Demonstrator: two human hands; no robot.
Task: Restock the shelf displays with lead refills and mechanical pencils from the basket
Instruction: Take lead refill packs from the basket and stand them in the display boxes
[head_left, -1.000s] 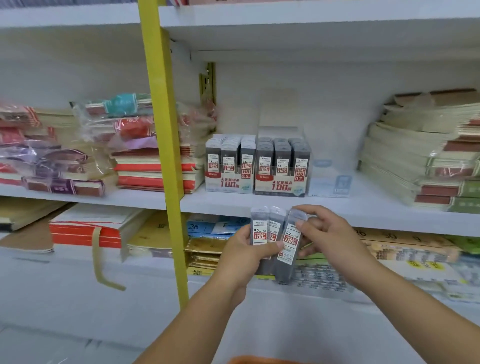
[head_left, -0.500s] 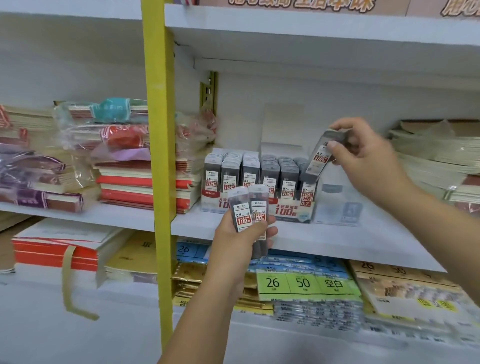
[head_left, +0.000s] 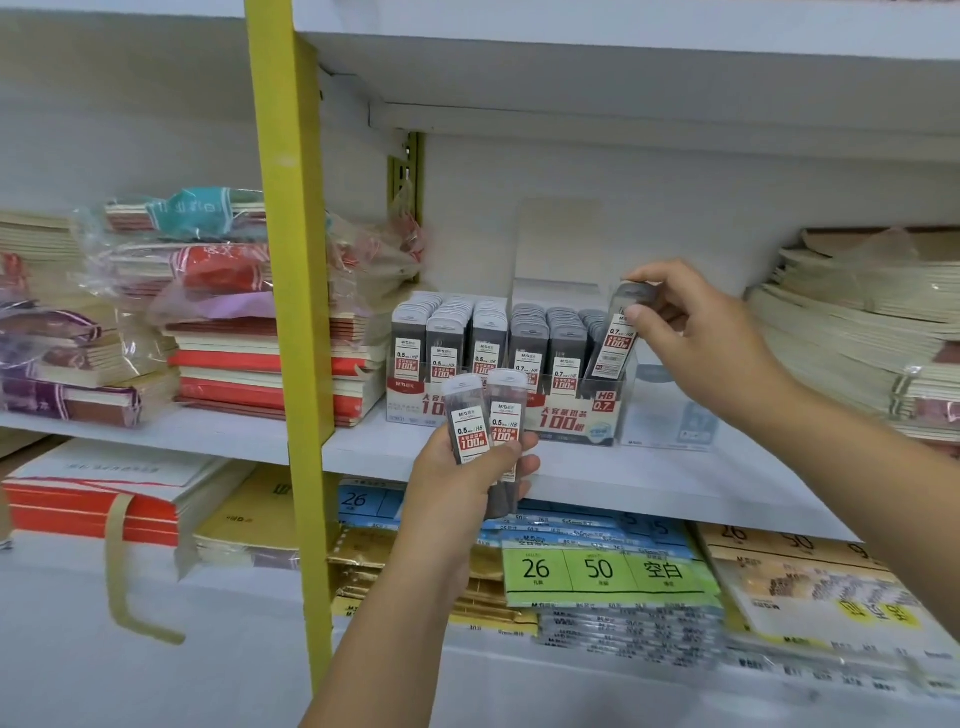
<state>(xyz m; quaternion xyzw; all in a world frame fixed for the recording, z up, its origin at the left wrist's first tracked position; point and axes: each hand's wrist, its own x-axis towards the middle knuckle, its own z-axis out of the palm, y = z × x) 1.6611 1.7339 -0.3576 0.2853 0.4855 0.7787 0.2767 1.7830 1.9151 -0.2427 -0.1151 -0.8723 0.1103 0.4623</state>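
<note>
Two display boxes of dark lead refill cases stand side by side on the middle shelf: the 0.5 box (head_left: 415, 402) on the left and the 0.7 box (head_left: 597, 415) on the right. My left hand (head_left: 467, 483) grips two 0.5 lead refill cases (head_left: 485, 423) upright in front of the shelf edge. My right hand (head_left: 696, 332) pinches the top of a 0.7 lead refill case (head_left: 618, 338), tilted, its lower end inside the right front corner of the 0.7 box. The basket and mechanical pencils are not in view.
A yellow upright post (head_left: 291, 312) runs down left of the boxes. Stacked notebooks (head_left: 270, 364) lie left of them, pale paper stacks (head_left: 852, 338) at right, a clear empty holder (head_left: 670, 415) beside the 0.7 box. Loose-leaf packs (head_left: 597, 571) fill the lower shelf.
My right hand took one case from the bunch in my left hand, carried it up to the shelf and lowered it into the 0.7 box. My left hand rose slightly with the other two.
</note>
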